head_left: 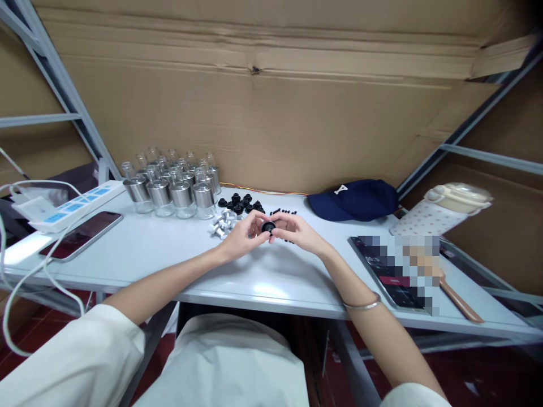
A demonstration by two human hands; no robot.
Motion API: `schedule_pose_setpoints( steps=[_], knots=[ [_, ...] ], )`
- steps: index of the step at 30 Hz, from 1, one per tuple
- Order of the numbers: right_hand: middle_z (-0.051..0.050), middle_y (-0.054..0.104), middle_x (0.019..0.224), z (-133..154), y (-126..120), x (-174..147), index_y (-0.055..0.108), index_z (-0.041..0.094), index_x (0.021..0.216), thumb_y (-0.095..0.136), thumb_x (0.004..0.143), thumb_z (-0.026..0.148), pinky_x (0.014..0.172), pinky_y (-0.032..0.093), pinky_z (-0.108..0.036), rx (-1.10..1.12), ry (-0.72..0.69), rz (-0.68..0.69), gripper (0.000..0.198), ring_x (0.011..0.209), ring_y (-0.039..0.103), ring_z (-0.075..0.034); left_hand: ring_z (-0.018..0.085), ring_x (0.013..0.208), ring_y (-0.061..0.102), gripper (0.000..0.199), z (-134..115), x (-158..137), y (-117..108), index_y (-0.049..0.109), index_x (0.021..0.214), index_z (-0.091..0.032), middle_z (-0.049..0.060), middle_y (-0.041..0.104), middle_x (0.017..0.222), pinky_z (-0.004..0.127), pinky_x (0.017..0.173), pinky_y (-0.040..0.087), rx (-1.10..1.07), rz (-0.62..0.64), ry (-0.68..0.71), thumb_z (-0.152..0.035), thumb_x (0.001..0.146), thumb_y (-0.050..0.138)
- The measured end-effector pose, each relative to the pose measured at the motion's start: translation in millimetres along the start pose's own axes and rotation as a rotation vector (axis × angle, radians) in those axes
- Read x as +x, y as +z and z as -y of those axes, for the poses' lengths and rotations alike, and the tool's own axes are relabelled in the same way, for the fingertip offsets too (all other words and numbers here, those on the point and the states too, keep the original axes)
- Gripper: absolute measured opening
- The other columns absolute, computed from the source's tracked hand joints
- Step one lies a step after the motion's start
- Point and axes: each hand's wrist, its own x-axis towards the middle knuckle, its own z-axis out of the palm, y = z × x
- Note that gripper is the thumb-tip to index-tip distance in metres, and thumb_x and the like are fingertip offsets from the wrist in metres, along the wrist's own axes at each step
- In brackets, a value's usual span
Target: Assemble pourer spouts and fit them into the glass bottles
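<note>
Between my left hand (246,234) and my right hand (297,232) is a small round black cap (268,226), held just above the table. The left fingers wrap around its left side, while the right thumb and fingertips pinch at its right edge; whether the right fingers also grip a smaller piece I cannot make out. Just beyond the hands lies a cluster of black caps (241,202). Several silver-white spout-like pieces (224,222) lie beside my left hand. Tiny black parts (285,212) are strewn behind my right hand, partly hidden by it.
Several glass bottles with metal sleeves (182,195) stand at the back left. A power strip (85,204) and a phone (82,234) with white cables lie further left. To the right are a navy cap (354,200), a dotted tumbler (436,212), a partly pixelated tablet (377,271) and a wooden handle (460,299).
</note>
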Motion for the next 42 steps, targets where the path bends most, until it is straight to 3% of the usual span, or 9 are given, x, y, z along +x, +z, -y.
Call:
schedule_pose_setpoints(
  steps=[6, 16, 23, 30, 36, 42],
  knots=[
    [-0.003, 0.069, 0.068, 2.0, -0.3, -0.3, 0.057, 0.015, 0.101, 0.066, 0.077, 0.04, 0.059, 0.045, -0.027, 0.02, 0.002, 0.005, 0.036, 0.063, 0.064, -0.016, 0.011, 0.063, 0.052, 0.029, 1.5, -0.5, -0.7, 0.047, 0.104, -0.018, -0.002, 0.053, 0.072, 0.024, 0.06, 0.04, -0.033, 0.012, 0.026, -0.035, 0.082, 0.056],
    [-0.004, 0.068, 0.072, -1.6, 0.5, -0.1, 0.058, 0.015, 0.097, 0.07, 0.072, 0.041, 0.07, 0.048, -0.032, 0.064, -0.008, 0.014, 0.038, 0.069, 0.066, -0.018, 0.01, 0.061, 0.049, 0.027, -2.1, -1.1, 0.4, 0.047, 0.096, -0.018, -0.002, 0.056, 0.073, 0.023, 0.06, 0.037, -0.045, 0.001, 0.013, -0.031, 0.078, 0.061],
    [0.001, 0.061, 0.065, 0.5, 1.3, 0.5, 0.055, 0.018, 0.092, 0.069, 0.071, 0.034, 0.06, 0.044, -0.027, 0.001, 0.021, 0.014, 0.031, 0.058, 0.056, -0.012, 0.01, 0.064, 0.052, 0.026, -0.2, -1.4, 0.3, 0.044, 0.094, -0.018, 0.001, 0.058, 0.078, 0.023, 0.06, 0.038, -0.089, 0.035, 0.002, -0.033, 0.08, 0.058],
    [0.002, 0.055, 0.071, -4.0, 1.6, 1.7, 0.052, 0.018, 0.096, 0.066, 0.071, 0.031, 0.06, 0.038, -0.026, -0.089, -0.02, -0.028, 0.031, 0.063, 0.049, -0.012, 0.009, 0.059, 0.049, 0.024, -0.3, -0.9, -0.5, 0.043, 0.091, -0.019, -0.004, 0.051, 0.068, 0.023, 0.059, 0.038, -0.088, 0.008, 0.0, -0.033, 0.078, 0.059],
    [0.004, 0.047, 0.069, -3.5, 1.2, 2.1, 0.052, 0.02, 0.098, 0.066, 0.069, 0.025, 0.058, 0.035, -0.024, -0.159, -0.078, -0.075, 0.032, 0.061, 0.043, -0.011, 0.009, 0.063, 0.052, 0.033, 3.7, 0.0, 1.0, 0.04, 0.099, -0.02, -0.001, 0.053, 0.085, 0.021, 0.059, 0.04, -0.068, -0.035, 0.003, -0.024, 0.073, 0.061],
    [0.006, 0.05, 0.07, -6.0, 4.3, 1.3, 0.044, 0.021, 0.097, 0.063, 0.068, 0.018, 0.059, 0.036, -0.023, -0.09, -0.077, -0.077, 0.035, 0.06, 0.047, -0.009, 0.009, 0.062, 0.05, 0.027, 7.2, 0.6, 0.4, 0.044, 0.094, -0.018, -0.002, 0.054, 0.078, 0.022, 0.06, 0.042, 0.009, -0.064, 0.057, -0.021, 0.073, 0.06]
  ],
)
